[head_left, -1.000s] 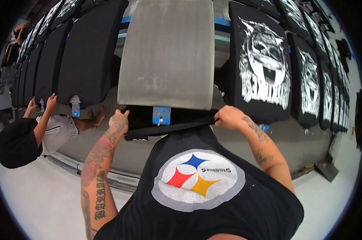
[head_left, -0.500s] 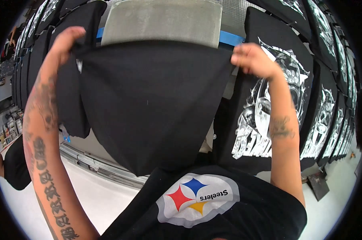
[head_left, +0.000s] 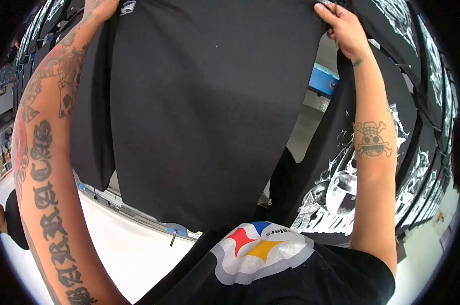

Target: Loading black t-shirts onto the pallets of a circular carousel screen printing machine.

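Note:
A plain black T-shirt (head_left: 204, 107) hangs spread wide between my two hands and covers most of the middle of the view. My left hand (head_left: 105, 7) is at the upper left corner of the cloth, closed on it, with its fingers partly cut off by the top edge. Beside it, a small white mark (head_left: 128, 7) shows on the fabric. At the upper right corner my right hand (head_left: 343, 28) pinches the cloth between thumb and fingers. The shirt's lower edge sags close to my body. What lies beneath the cloth is mostly hidden.
On the right, a black shirt with a white print (head_left: 336, 178) lies on a board, with several more beyond it. Another black shirt (head_left: 91, 137) is on the left. A blue bar (head_left: 323, 80) and a metal rail (head_left: 138, 211) show around the cloth. A person (head_left: 13, 218) is at far left.
Both hands have moved farther away and up, drawing the T-shirt out with them. The cloth now covers the grey board that showed behind it, and its pointed lower edge has flattened.

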The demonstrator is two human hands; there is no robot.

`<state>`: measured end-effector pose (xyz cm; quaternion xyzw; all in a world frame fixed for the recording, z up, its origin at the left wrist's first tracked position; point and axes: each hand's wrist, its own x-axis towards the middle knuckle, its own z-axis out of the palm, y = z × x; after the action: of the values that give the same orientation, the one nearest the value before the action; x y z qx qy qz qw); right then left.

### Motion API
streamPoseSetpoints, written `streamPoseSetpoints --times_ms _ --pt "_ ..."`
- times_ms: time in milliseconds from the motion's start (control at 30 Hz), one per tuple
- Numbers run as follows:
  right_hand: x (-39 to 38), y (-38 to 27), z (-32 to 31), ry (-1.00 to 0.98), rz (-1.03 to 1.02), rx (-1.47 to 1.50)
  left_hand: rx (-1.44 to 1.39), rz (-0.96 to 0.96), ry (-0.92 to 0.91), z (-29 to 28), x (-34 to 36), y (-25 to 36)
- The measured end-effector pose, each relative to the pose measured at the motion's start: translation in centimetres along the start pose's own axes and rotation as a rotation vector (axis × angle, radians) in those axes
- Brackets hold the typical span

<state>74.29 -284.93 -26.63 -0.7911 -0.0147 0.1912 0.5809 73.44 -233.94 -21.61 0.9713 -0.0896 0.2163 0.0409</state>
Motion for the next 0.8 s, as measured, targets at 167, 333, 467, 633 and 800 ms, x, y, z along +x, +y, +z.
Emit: streamPoseSetpoints --times_ms 167,333,467,633,800 --pt "2.2 -2.1 0.6 0.18 0.151 -0.061 0.021 -0.152 -0.075 4.5 3.2 0.2" --pt "4.4 -0.2 0.6 0.253 -0.033 -0.524 0.186 -0.49 -0.204 9.0 2.5 0.9" --pt "6.0 2.0 -0.1 0.212 -0.083 -0.606 0.126 -0.579 -0.114 10.0 2.1 0.4" --pt "6.8 4.0 0.3 0.159 -0.19 -0.873 0.219 -0.685 -0.182 10.8 1.5 0.4" --pt "6.8 4.4 0.0 0.085 -0.042 -0.873 0.028 -0.471 0.149 7.6 -4.9 0.9"
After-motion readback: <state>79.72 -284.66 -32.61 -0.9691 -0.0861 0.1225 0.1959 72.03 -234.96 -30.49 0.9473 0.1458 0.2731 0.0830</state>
